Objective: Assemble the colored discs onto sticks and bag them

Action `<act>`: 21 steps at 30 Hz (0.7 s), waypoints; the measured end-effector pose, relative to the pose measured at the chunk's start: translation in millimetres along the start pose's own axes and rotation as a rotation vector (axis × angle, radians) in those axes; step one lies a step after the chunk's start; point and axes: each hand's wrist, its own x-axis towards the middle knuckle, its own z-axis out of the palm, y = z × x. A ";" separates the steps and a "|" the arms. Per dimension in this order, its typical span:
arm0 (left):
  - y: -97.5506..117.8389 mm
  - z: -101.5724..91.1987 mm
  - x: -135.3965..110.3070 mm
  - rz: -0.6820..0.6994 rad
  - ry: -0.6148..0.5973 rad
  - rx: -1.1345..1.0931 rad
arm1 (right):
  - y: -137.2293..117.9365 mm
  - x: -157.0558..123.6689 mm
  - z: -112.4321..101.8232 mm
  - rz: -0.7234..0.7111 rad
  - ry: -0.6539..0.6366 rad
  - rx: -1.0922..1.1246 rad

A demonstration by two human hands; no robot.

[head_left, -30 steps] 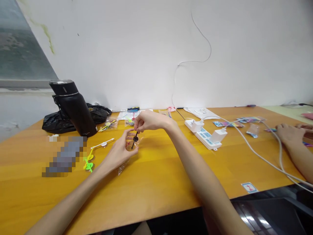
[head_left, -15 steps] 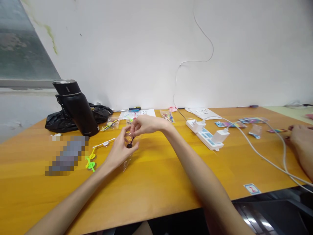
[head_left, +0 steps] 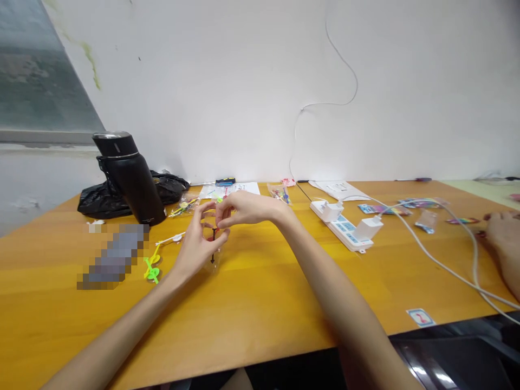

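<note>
Apparently holding the clear bag (head_left: 218,263) in the left grip (head_left: 196,242), curled round it with thumb and fingers on either side. Drawn together at the fingertips in the right grip (head_left: 247,208), just above the bag; cannot tell on what. See the black piece (head_left: 213,255) upright below the left thumb, inside or behind the film, cannot tell which. Expect light, stiff, perhaps brittle plastic, better taken mid-shaft than by the tip. Treat the bag as soft and slippery, best held at the rim. Farther left, find the green piece (head_left: 153,274) on the surface (head_left: 255,303).
</note>
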 end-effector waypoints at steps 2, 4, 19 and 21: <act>-6.0 3.0 0.2 -0.029 -0.042 -0.042 | 0.3 0.2 -0.4 0.001 0.073 -0.043; -13.7 7.0 0.2 -0.067 -0.110 -0.090 | 0.4 -1.6 -2.8 -0.014 0.113 -0.045; -27.1 16.7 -2.7 -0.151 -0.242 -0.178 | -25.7 -24.6 -21.2 0.152 0.266 -0.206; -31.3 22.3 -3.6 -0.116 -0.228 -0.178 | -41.6 -15.2 -10.5 0.203 0.455 -0.356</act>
